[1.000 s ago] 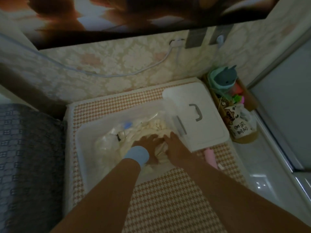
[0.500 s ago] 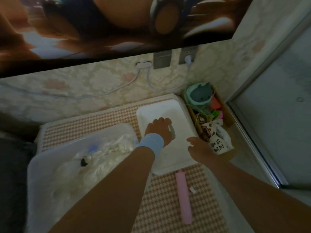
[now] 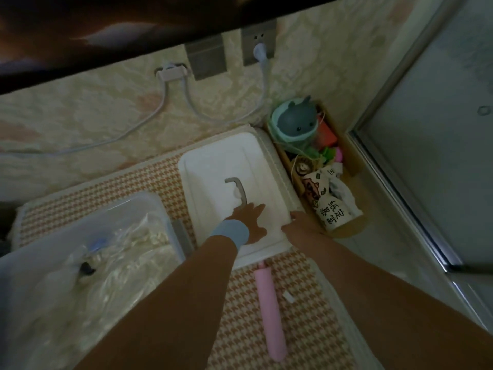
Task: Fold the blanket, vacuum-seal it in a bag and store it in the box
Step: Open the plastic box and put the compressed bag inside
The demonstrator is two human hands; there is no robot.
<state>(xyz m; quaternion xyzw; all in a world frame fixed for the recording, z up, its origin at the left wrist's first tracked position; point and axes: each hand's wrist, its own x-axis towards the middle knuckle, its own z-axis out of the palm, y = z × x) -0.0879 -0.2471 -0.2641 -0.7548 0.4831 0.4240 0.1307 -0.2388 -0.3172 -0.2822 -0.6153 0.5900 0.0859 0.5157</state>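
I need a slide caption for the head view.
Left hand and right hand at the lid beside the box with the bagged blanket.

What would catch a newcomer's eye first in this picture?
Two hands reach the white lid at centre: the left hand is open by its handle, the right hand at its right edge. Left of it stands the clear box holding the bagged blanket; a pink tube lies nearer the person.

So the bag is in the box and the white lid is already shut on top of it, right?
No. The bag is in the box, but the white lid is not on top of it. The head view shows it lying on the mat beside the box, under the left hand.
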